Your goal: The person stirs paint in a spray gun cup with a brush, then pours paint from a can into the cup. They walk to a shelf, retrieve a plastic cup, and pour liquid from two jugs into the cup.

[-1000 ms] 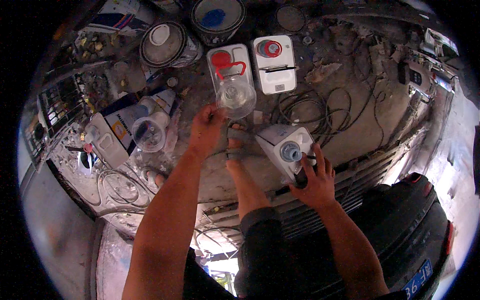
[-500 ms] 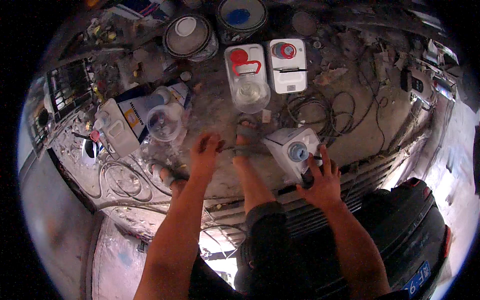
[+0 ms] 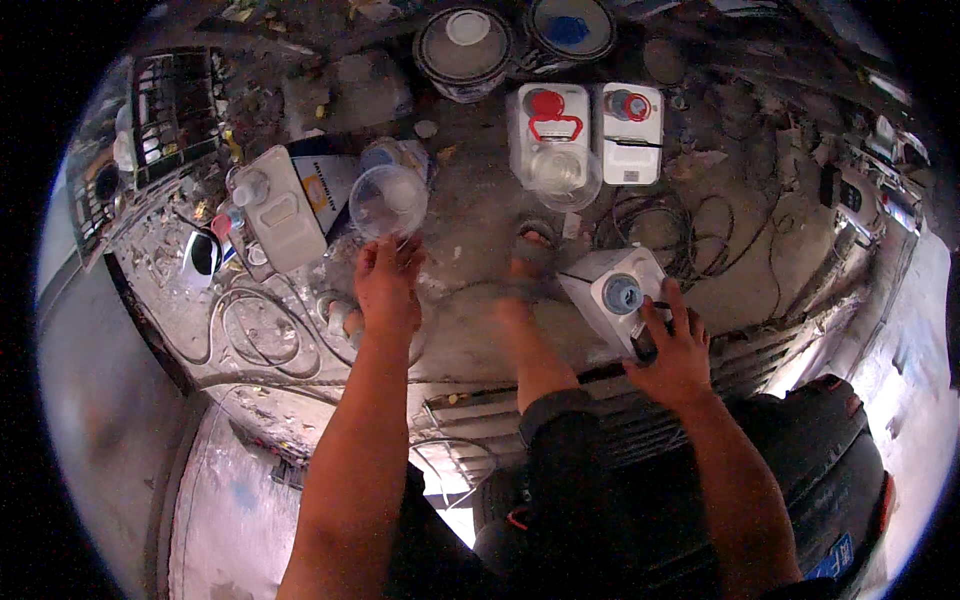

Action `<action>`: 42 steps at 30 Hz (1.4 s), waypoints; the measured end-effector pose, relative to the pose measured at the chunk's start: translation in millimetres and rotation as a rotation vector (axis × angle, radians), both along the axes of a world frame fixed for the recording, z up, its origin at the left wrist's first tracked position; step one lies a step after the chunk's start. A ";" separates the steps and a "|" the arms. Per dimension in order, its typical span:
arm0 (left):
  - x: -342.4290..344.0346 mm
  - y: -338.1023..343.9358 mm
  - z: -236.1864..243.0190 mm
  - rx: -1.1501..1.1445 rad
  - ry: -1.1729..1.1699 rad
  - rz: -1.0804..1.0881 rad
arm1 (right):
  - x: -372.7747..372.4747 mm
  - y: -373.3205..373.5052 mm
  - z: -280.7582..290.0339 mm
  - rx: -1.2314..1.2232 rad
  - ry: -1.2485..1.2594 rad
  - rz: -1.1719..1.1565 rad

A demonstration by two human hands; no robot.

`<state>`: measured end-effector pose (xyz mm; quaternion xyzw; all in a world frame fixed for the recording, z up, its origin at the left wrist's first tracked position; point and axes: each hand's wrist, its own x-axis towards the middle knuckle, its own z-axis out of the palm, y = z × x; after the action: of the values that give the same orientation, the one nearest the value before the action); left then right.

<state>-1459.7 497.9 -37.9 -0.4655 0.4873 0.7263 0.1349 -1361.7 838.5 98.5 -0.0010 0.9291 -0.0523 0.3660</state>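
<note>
The left hand (image 3: 388,285) pinches the near rim of a clear round plastic cup (image 3: 388,200) just beyond its fingertips on the dusty concrete floor (image 3: 470,250), while the right hand (image 3: 672,345) grips a boxy white plastic canister (image 3: 615,300) with a blue cap.

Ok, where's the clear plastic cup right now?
In the head view, the clear cup is left of centre on the floor, at the left hand's fingertips, beside the white jug lying on its side.
</note>
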 end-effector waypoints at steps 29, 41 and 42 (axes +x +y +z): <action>83.7 105.2 77.8 -0.076 0.317 -0.813 | -119.7 -35.8 67.5 -0.003 -0.822 0.257; 90.3 98.6 75.1 -0.052 0.281 -0.995 | -122.0 -44.0 56.0 0.039 -1.050 0.285; 90.0 98.7 75.6 -0.036 0.284 -0.993 | -122.4 -43.5 55.0 0.033 -1.063 0.270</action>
<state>-1369.7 596.7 37.7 -0.0772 0.6756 0.6224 0.3877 -1484.1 795.0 153.5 -0.0881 0.6086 0.0167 0.7884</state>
